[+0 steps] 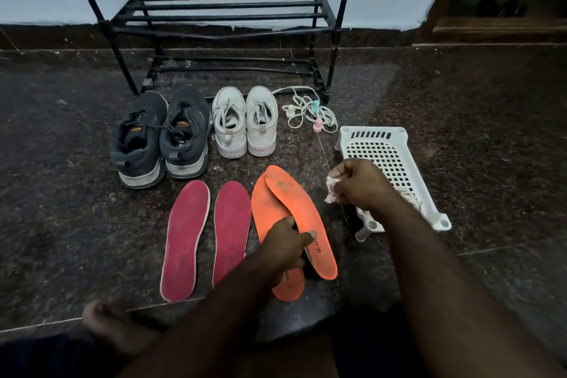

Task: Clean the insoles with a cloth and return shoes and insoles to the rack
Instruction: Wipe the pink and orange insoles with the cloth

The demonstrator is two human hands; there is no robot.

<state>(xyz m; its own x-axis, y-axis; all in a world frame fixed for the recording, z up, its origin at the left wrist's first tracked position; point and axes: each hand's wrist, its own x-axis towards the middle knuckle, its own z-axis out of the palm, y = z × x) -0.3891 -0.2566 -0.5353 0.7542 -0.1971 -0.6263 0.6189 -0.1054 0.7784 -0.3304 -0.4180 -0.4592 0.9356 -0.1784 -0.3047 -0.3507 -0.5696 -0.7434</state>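
Standing empty against the pale wall: tall black metal-bar shoe rack (221, 14), nothing returned to its shelves yet. Lying on the dark speckled stone floor (61, 193), just right of the insoles: white perforated plastic basket (386, 156). Waiting in front of the rack: pair of dark grey lace-up sneakers (159, 135) and pair of small white sneakers (245, 121). Lying side by side, untouched: two crimson foam insoles (205, 236). Overlapping beside them: two bright orange foam insoles (294, 224), upper one looking grimy. Left hand (285, 250) pinching that upper orange insole; right hand (359, 184) clenching a crumpled white cloth (331, 190), hovering clear. Judging the cleaning step as just starting; next calling for bringing cloth onto the steadied insole and wiping along it.
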